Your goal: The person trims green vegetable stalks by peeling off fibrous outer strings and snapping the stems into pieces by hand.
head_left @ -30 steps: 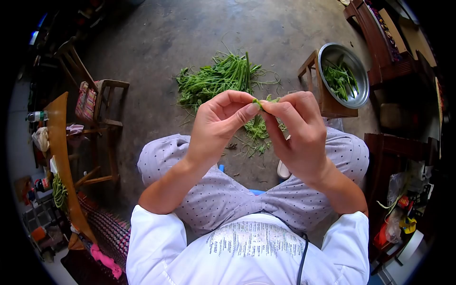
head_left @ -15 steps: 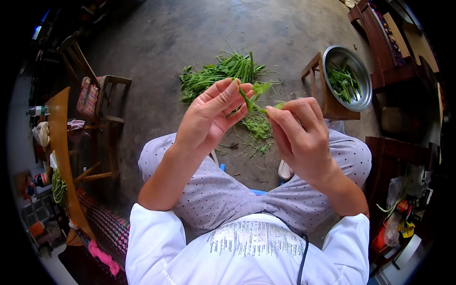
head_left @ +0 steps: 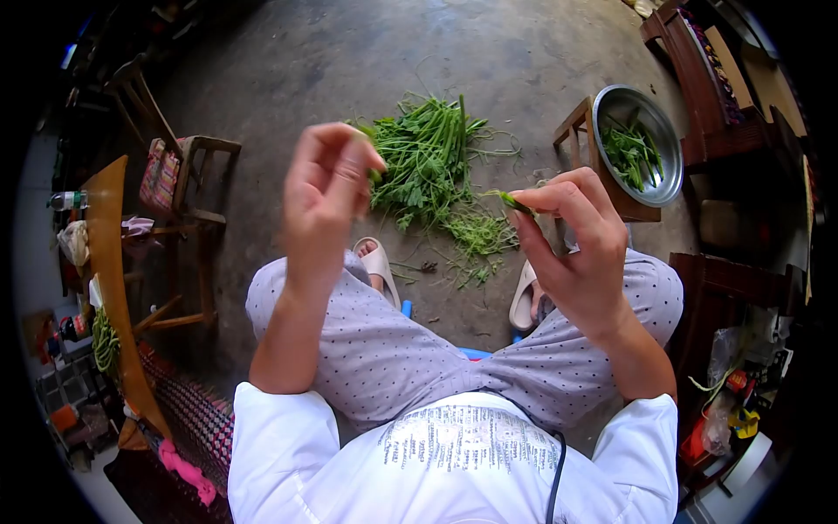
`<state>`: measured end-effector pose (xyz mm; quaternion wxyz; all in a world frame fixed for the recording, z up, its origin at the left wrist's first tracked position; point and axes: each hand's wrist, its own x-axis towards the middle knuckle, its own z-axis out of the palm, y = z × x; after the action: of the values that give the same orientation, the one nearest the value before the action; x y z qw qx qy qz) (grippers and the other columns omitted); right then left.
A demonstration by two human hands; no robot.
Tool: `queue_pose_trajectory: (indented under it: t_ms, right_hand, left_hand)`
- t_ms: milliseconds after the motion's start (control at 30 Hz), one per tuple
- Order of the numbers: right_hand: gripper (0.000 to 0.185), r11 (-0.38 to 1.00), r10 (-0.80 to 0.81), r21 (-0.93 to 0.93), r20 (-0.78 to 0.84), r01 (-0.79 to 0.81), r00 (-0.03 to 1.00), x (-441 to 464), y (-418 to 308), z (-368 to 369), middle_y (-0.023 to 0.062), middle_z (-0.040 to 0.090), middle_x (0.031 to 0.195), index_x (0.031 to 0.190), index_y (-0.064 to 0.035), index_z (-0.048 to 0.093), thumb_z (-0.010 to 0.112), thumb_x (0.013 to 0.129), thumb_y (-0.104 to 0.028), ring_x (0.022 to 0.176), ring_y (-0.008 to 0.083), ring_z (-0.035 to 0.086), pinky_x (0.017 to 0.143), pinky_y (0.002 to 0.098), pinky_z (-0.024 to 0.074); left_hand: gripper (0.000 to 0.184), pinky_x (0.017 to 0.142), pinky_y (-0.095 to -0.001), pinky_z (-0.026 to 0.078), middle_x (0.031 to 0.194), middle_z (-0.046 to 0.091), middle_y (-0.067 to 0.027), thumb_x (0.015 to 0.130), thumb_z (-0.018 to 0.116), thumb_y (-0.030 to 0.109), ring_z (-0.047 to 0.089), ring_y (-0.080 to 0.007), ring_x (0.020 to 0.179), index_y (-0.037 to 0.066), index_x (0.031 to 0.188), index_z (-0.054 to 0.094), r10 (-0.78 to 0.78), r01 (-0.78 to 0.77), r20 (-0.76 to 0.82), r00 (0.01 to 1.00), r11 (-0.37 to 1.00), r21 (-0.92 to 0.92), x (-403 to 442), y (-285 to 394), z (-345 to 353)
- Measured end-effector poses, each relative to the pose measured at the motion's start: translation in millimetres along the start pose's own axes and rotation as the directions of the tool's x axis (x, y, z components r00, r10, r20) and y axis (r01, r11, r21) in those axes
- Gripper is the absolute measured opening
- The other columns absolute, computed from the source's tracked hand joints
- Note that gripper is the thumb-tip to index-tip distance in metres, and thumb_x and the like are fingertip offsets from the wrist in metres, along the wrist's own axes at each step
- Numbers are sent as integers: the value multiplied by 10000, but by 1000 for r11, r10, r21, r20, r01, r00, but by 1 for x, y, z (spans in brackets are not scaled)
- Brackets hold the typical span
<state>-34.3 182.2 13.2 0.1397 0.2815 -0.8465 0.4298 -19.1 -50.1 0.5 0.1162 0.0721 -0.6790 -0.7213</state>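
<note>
My left hand (head_left: 325, 205), blurred by motion, is raised left of the greens pile with its fingers curled on a piece of green stem (head_left: 375, 173). Most of that piece hides behind the fingers. Thumb and forefinger of my right hand (head_left: 576, 240) pinch a small green sprig (head_left: 513, 203) with a thin, pale tip. Beyond both hands, a heap of leafy green stems (head_left: 428, 153) lies on the floor. Closer to my feet is a smaller pile of thin, pale green tendrils and scraps (head_left: 480, 232).
A metal basin (head_left: 667, 144) with some greens rests tilted in view on a wooden stool (head_left: 630, 208) at right. On the left stand a wooden chair (head_left: 188, 162) and a table edge (head_left: 109, 236). Dark wooden furniture (head_left: 733, 279) lines the right side.
My hands have moved apart, the left one up and to the left, the right one slightly right. The green piece between them is now in two parts, one in each hand.
</note>
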Motion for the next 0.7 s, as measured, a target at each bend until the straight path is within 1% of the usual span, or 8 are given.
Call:
queue_pose_trajectory:
  t_ms: [100, 167, 233, 400, 467, 567, 633, 700]
  right_hand:
    - [179, 1000, 1, -4, -20, -1, 1000, 2, -2, 2, 93, 557, 806, 865, -25, 640, 707, 713, 43, 711, 201, 574, 603, 292, 461]
    - [183, 999, -22, -26, -31, 21, 999, 2, -1, 4, 91, 548, 800, 858, -23, 628, 712, 709, 40, 708, 205, 571, 601, 295, 461]
    - [187, 998, -47, -46, -41, 45, 998, 2, -2, 8, 89, 540, 794, 851, -22, 616, 716, 704, 38, 705, 209, 568, 600, 298, 461]
    - [235, 977, -178, -123, -12, 175, 984, 1, -3, 18, 97, 517, 794, 864, -33, 593, 727, 684, 37, 721, 235, 546, 612, 332, 462]
    - [225, 994, -104, -40, 21, 105, 994, 2, -4, 15, 90, 511, 812, 878, -27, 593, 719, 699, 26, 737, 213, 535, 632, 313, 453]
    - [216, 981, 58, 178, 79, -71, 995, 8, -11, 4, 90, 519, 833, 930, -20, 603, 697, 737, 2, 754, 203, 536, 662, 308, 447]
    - [220, 934, 147, 310, 113, -175, 983, 10, -10, -1, 98, 532, 836, 968, -21, 614, 684, 760, -13, 755, 217, 547, 672, 322, 451]
    - [240, 915, 136, 348, 207, -203, 969, 14, -2, -6, 85, 554, 852, 1060, -40, 646, 661, 820, -44, 764, 159, 562, 691, 281, 460]
  left_hand:
    - [110, 497, -152, 336, 778, 556, 43, 919, 612, 149, 448, 4, 632, 49, 964, 612, -153, 153, 301, 941, 988, 24, -15, -1, 14]
    - [173, 511, -154, 345, 780, 573, 49, 876, 676, 109, 466, 4, 621, 18, 1012, 619, -169, 198, 372, 913, 979, -41, -24, -7, 29]
    - [189, 528, -157, 373, 793, 602, 34, 870, 689, 126, 482, -4, 616, 15, 1007, 622, -206, 286, 415, 886, 948, -142, -27, -8, 37]
    - [201, 514, -146, 367, 764, 590, 40, 871, 696, 149, 494, 5, 647, 6, 993, 627, -222, 307, 372, 901, 933, -186, -27, -14, 43]
    - [201, 513, -146, 364, 754, 583, 45, 869, 699, 151, 494, 7, 652, 8, 991, 628, -219, 315, 388, 895, 927, -202, -25, -14, 41]
    - [181, 527, -168, 407, 774, 594, 17, 863, 698, 135, 527, -20, 671, -6, 962, 642, -227, 303, 363, 904, 939, -165, -23, -12, 40]
    - [165, 550, -202, 455, 819, 610, -33, 853, 698, 117, 565, -66, 680, -21, 935, 657, 11, -15, 311, 950, 1000, 10, -24, -13, 39]
    - [158, 572, -236, 485, 849, 606, -74, 837, 700, 96, 591, -113, 685, -24, 935, 665, 16, -44, 339, 941, 996, 77, -25, -6, 37]
